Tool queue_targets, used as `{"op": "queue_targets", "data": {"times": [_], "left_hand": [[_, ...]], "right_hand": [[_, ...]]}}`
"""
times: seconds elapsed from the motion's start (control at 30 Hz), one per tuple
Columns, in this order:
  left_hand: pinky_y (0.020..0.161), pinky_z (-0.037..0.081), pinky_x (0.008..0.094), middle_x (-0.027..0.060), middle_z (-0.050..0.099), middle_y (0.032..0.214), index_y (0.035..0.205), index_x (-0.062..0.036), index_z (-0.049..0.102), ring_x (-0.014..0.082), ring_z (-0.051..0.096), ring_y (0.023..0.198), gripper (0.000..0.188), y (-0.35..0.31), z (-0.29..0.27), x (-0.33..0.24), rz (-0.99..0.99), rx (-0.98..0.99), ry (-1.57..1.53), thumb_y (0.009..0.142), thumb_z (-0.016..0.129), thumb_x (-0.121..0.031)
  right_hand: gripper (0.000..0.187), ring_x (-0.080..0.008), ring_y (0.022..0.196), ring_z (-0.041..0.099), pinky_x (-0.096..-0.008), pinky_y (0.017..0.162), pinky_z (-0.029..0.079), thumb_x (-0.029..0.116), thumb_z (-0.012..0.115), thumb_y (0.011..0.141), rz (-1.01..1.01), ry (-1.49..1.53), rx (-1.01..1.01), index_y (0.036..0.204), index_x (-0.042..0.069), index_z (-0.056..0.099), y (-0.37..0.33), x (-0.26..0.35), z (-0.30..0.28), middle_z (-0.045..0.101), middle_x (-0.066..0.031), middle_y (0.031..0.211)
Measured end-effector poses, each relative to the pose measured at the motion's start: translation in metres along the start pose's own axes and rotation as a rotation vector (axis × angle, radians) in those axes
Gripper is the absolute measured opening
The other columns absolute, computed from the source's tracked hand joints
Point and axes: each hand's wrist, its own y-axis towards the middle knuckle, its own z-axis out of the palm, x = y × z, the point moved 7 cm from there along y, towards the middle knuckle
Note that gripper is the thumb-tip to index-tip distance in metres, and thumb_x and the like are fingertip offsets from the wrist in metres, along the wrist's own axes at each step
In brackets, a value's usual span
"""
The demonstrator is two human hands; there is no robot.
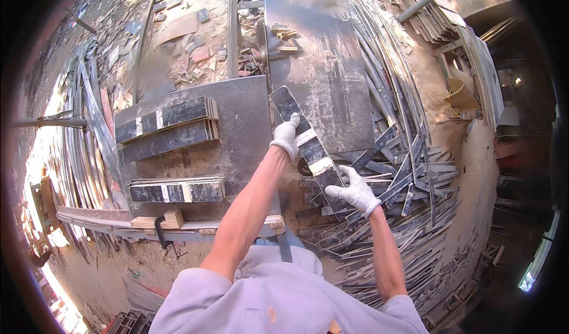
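Observation:
A long, narrow plywood strip [314, 151] with a dark face and pale bands across it slants between my hands, its far end over the gap between two metal tabletops. My left hand [285, 135], in a pale knit glove, grips its left edge around the middle, one finger lying on the face. My right hand [358, 194], gloved alike, holds the near end by its right edge, thumb across the face and fingers apart from it. Left of my hands, a stack of similar strips [169, 121] lies on the left tabletop [243, 121], with a second stack [178, 190] nearer me.
Small wood offcuts [285, 41] lie on the right tabletop [323, 67]. A dark clamp [160, 233] and wooden block [172, 218] sit at the left tabletop's front edge. Long scrap strips [379, 227] are heaped at the right. More scraps [198, 53] litter the far ground.

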Motion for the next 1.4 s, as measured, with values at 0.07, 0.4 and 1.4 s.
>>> {"op": "queue_targets", "data": {"times": [0.07, 0.4, 1.4], "left_hand": [[0.074, 0.062, 0.0535, 0.0084, 0.073, 0.097, 0.111, -0.0110, 0.068, 0.0284, 0.072, 0.081, 0.024, 0.002, 0.002, 0.000, 0.067, -0.196, 0.153, 0.105, 0.067, -0.035], [0.078, 0.057, 0.0448, 0.0152, 0.074, 0.114, 0.126, 0.0039, 0.067, 0.0267, 0.071, 0.090, 0.049, 0.042, -0.006, -0.008, 0.074, -0.318, 0.644, 0.105, 0.061, -0.040], [0.097, 0.053, 0.0453, 0.0176, 0.070, 0.134, 0.131, -0.0043, 0.069, 0.0339, 0.068, 0.117, 0.045, 0.067, 0.029, -0.070, 0.225, -0.285, 1.291, 0.105, 0.046, -0.033]], "right_hand": [[0.135, -0.0391, 0.126, 0.065, -0.0470, 0.104, 0.054, 0.062, 0.091, 0.068, -0.044, -0.544, -0.162, 0.162, -0.007, 0.023, -0.007, 0.026, 0.009, 0.058, -0.0330, 0.143], [0.059, -0.0448, 0.098, 0.074, -0.0509, 0.088, 0.059, 0.026, 0.077, 0.075, 0.124, -0.708, -0.234, 0.119, -0.006, 0.054, 0.031, 0.015, 0.026, 0.073, -0.0286, 0.104], [0.073, -0.0443, 0.105, 0.073, -0.0480, 0.092, 0.059, 0.025, 0.075, 0.075, 0.168, -0.740, -0.180, 0.129, -0.012, 0.044, 0.063, 0.061, 0.022, 0.071, -0.0333, 0.112]]}}
